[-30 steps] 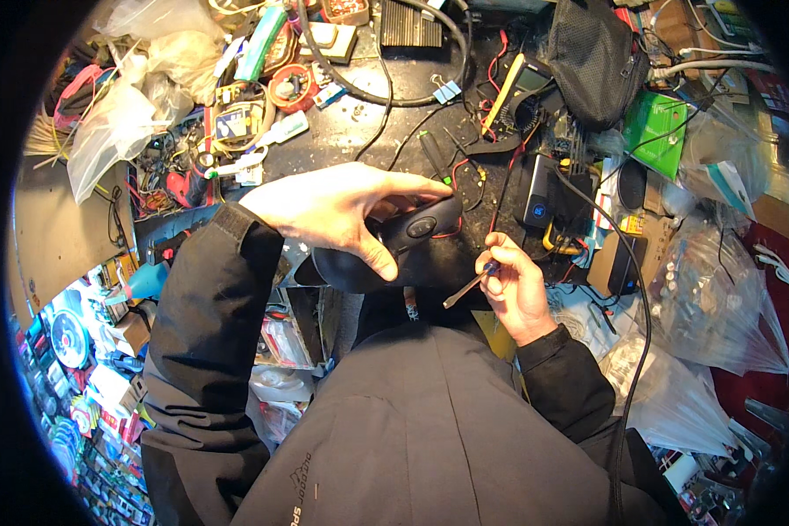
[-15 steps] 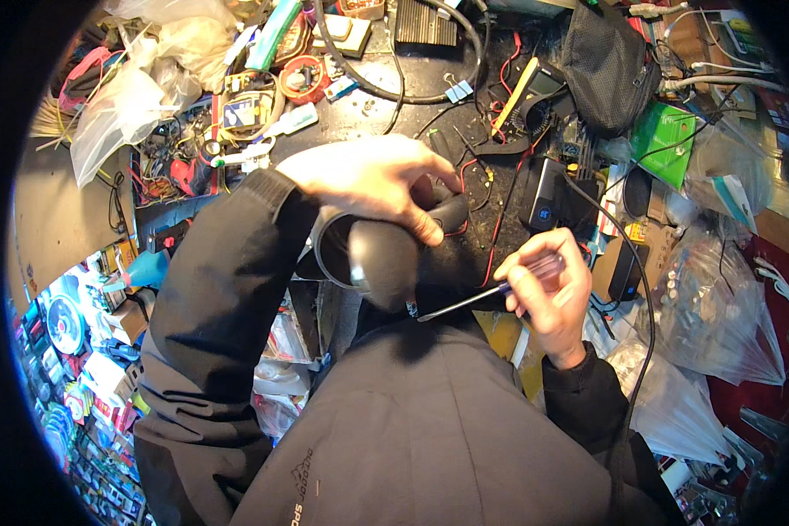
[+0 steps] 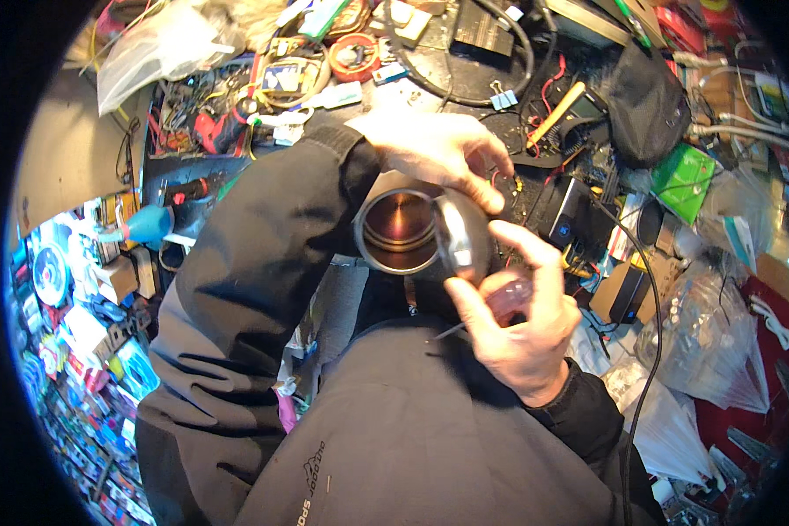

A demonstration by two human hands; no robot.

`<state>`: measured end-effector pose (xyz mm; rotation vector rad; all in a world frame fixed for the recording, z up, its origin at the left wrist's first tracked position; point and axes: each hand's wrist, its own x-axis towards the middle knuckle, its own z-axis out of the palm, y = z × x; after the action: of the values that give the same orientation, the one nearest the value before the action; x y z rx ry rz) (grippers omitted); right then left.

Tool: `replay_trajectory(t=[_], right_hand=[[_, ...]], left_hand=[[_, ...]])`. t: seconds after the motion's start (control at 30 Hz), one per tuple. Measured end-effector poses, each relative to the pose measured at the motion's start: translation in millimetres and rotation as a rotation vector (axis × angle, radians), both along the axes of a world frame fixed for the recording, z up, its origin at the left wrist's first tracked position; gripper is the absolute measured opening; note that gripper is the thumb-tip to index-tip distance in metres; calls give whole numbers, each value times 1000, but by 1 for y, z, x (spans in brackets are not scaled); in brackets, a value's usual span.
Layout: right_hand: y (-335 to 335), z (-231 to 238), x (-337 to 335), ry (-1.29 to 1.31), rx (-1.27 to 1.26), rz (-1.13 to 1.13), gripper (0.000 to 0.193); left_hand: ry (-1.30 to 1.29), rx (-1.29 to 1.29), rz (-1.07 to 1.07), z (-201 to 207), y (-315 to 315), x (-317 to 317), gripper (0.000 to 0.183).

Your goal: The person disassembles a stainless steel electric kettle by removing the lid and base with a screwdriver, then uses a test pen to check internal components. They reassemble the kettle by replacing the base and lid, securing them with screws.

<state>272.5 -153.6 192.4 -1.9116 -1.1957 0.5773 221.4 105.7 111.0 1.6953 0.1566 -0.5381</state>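
A kettle (image 3: 401,250) with a shiny, copper-toned inside is tilted so its open mouth faces me, above my lap at the bench edge. Its dark rounded lid (image 3: 465,235) stands swung open at the right of the mouth. My left hand (image 3: 434,156) is closed round the handle side, with the grip partly hidden behind the lid. My right hand (image 3: 528,333) keeps a screwdriver (image 3: 510,298) with a clear purplish handle in its palm, the shaft pointing left over my lap. The thumb and forefinger of that hand reach to the lid's edge.
Beyond my hands the dark bench carries a coiled black cable (image 3: 447,98), a red round tub (image 3: 354,55), a yellow-edged meter (image 3: 557,114) and a dark pouch (image 3: 647,107). A black cord (image 3: 644,263) hangs on the right, near plastic bags (image 3: 706,324). Shelved clutter fills the left.
The kettle has turned, so its inside now shows. My right hand has moved left to the lid, tucking the screwdriver into the palm. The view has shifted slightly.
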Motion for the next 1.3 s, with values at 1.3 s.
replay_trajectory(t=[1.3], right_hand=[[14, 20, 70, 54, -352, -412, 41]], left_hand=[[-591, 426, 852, -17, -92, -88, 102]])
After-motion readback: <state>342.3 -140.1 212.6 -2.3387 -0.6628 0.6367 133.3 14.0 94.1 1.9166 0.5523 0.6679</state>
